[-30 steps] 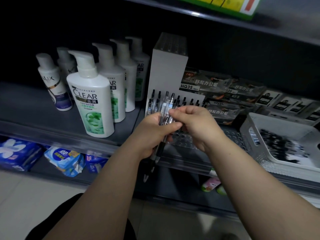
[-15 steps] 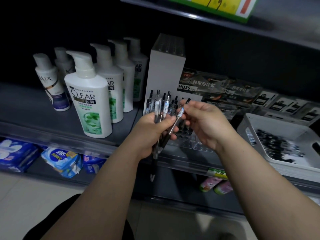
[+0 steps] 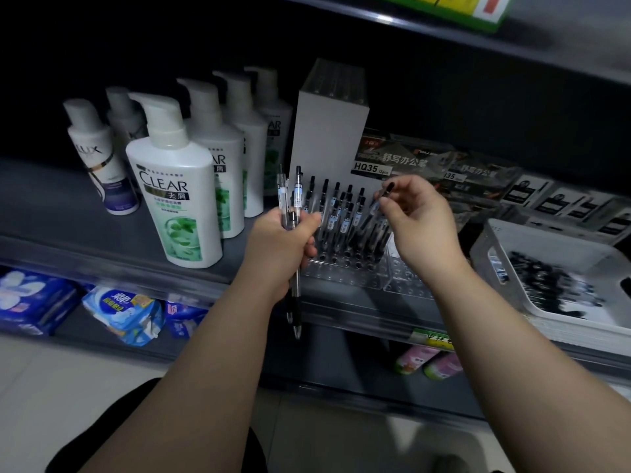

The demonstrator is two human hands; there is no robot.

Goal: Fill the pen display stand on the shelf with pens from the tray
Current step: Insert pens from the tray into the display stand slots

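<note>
Clear stand [image 3: 341, 278] is sitting below the right hand [image 3: 420, 227], which is pinching one pen [image 3: 374, 209] (tilted, tip aiming down-left at its holes). The left hand [image 3: 283, 244] is gripping spare pens [image 3: 296, 196] upright alongside.

We gripped a bundle of pens [image 3: 296, 196] upright in our left hand [image 3: 283, 240], before the clear pen display stand [image 3: 345, 271] on the shelf [image 3: 68, 206]. Our right hand [image 3: 420, 227] pinched a single pen [image 3: 374, 209], tilted, over the standing pens [image 3: 343, 216]. A white tray [image 3: 491, 257] sat at right and shampoo bottles [image 3: 177, 199] at left.
</note>
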